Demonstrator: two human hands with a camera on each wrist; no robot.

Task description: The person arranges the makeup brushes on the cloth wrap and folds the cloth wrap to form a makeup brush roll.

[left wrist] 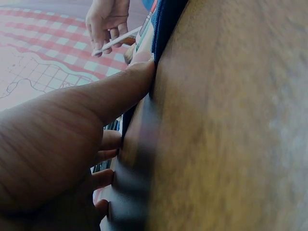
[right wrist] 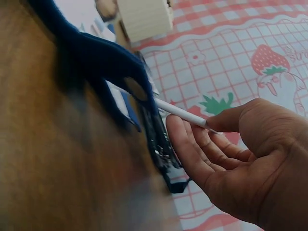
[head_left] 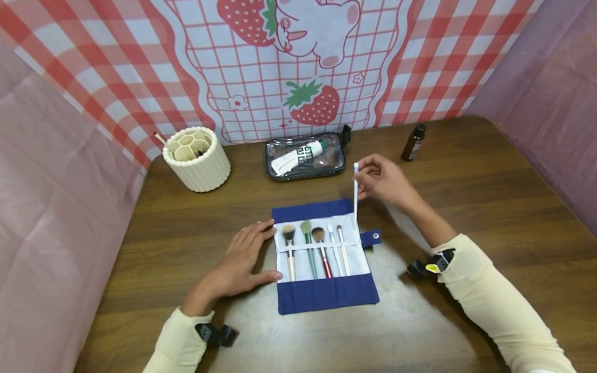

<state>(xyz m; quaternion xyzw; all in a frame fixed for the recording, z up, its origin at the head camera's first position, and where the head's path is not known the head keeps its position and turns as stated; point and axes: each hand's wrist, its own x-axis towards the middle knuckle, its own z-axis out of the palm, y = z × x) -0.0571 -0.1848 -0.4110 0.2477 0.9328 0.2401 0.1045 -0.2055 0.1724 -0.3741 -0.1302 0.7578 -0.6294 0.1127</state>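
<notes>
A blue brush roll [head_left: 328,297] with a pale lining lies unrolled on the table. Several makeup brushes stand in it under a white strap, among them a green-headed brush [head_left: 306,227] and a red-handled brush [head_left: 326,266]. My left hand [head_left: 242,256] rests at the roll's left edge, fingers spread and thumb touching the border. Between thumb and fingertips my right hand [head_left: 380,181] pinches a slim white makeup brush [right wrist: 180,111] near its upper end. This brush stands upright, its lower end at the roll's right side, beside the snap tab [head_left: 371,238].
A ribbed cream holder [head_left: 202,166] stands at the back left. Behind the roll lies a clear zip pouch [head_left: 305,155] with a white tube [head_left: 298,157] inside. A small dark bottle [head_left: 413,143] stands at the back right, before the checked cloth [head_left: 429,62].
</notes>
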